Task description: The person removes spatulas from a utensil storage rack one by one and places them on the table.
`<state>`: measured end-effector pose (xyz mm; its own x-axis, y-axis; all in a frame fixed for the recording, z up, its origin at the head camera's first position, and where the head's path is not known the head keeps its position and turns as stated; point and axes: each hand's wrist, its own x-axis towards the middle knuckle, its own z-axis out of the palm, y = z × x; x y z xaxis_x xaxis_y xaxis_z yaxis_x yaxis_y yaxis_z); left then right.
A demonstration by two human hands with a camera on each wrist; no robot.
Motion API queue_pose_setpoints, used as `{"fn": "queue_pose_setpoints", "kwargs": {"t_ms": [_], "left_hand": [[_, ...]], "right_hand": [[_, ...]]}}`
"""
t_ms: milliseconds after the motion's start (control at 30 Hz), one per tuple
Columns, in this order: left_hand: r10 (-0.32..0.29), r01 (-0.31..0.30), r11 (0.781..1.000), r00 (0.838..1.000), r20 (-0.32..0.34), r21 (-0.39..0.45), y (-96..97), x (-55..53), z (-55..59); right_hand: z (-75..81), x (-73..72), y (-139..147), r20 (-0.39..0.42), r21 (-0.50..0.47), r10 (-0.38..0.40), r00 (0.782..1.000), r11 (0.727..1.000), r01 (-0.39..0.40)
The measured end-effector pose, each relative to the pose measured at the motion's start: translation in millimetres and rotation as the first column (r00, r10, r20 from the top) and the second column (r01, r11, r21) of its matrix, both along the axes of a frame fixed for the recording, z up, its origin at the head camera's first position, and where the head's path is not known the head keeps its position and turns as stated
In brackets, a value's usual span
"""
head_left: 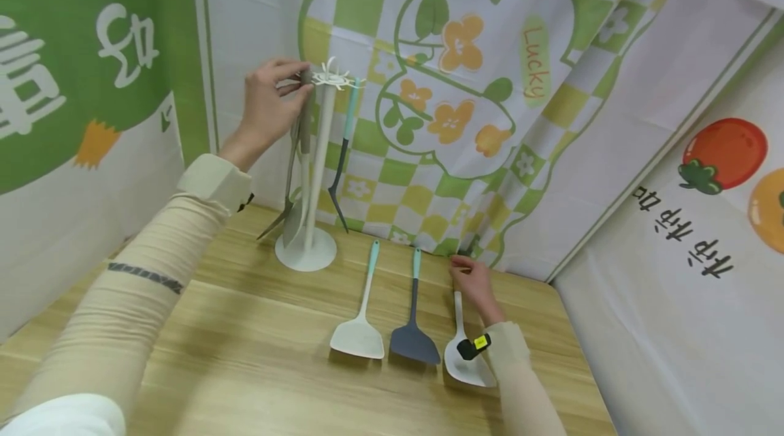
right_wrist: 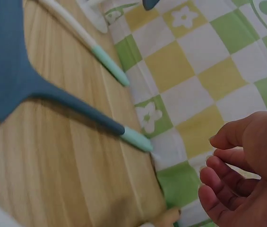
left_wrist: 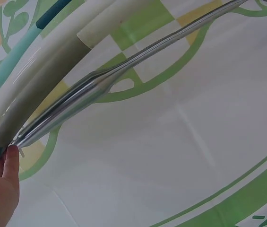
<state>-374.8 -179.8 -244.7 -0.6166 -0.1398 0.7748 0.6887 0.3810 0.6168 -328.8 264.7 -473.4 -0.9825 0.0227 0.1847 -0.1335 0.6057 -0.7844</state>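
Observation:
My left hand [head_left: 266,106] is at the top of a white utensil stand [head_left: 321,164], its thumb and fingers pinching the upper end of a spatula with a grey handle [left_wrist: 43,90]. This spatula hangs down along the pole, its pale blade [head_left: 295,224] low near the base. Beside it hangs a metal utensil with a shiny handle [left_wrist: 72,104]. On the table, a white spatula [head_left: 468,368] lies at the right, partly hidden by the wrist camera. Over its handle end hovers my right hand [head_left: 474,286], fingers loosely bent with nothing between them in the right wrist view.
A white spatula with a mint handle [head_left: 358,337] and a dark blue-grey spatula [head_left: 415,344] lie side by side on the wooden table [head_left: 245,347]. A dark utensil with a mint handle [head_left: 350,113] hangs on the stand's right. A checkered curtain [head_left: 367,7] borders the table's back edge.

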Motion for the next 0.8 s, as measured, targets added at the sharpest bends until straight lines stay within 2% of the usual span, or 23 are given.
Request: {"fn": "queue_pose_setpoints", "kwargs": {"t_ms": [200, 333, 633, 800], "left_hand": [[-0.022, 0.021, 0.999, 0.999, 0.042, 0.026, 2.9, -2.6, -1.2], [-0.042, 0.04, 0.998, 0.998, 0.045, 0.049, 3.2, -3.7, -3.3], [-0.028, 0.027, 0.997, 1.0, 0.007, 0.075, 3.3, -3.9, -5.8], [-0.029, 0.028, 0.996, 0.999, 0.014, 0.081, 3.6, -3.7, -7.2]], "right_hand": [[13.7, -4.5, -25, 0.042, -0.026, 0.044, 0.998, 0.999, -0.043], [21.5, -11.6, -45, 0.018, -0.051, 0.076, 0.997, 0.996, -0.075], [45.3, -23.2, -93, -0.049, -0.102, 0.166, 0.985, 0.98, -0.171], [59.9, -26.2, -119, -0.072, -0.117, 0.191, 0.979, 0.973, -0.199]]}}
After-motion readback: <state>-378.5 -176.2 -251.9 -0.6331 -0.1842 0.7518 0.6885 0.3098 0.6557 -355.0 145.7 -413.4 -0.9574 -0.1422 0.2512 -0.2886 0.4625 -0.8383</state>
